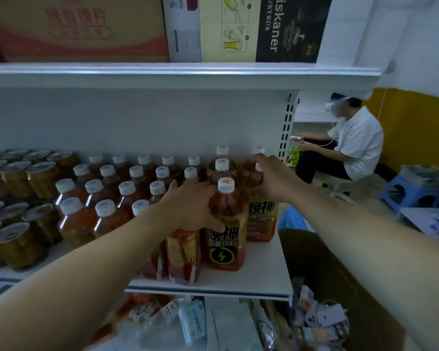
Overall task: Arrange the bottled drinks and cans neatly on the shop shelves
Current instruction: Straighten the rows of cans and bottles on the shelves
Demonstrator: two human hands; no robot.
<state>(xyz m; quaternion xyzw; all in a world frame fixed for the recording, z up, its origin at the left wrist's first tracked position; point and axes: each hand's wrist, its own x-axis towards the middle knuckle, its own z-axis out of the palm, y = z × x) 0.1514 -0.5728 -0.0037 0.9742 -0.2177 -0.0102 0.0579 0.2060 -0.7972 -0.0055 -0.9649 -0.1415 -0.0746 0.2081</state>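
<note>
White shelf (264, 279) bears upright bottles (227, 239), caps up; left hand (188, 206) and right hand (271, 176) each grip one.

White wall (403, 34), yellow lower band (416, 122); blue stool (411, 191) & seated person (357, 143) at rt.

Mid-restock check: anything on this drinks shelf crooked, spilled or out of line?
No spill shows. The energy drink bottle in the right hand stands behind the front bottle held by the left hand, leaving the shelf's right front corner bare: uneven front row.
</note>
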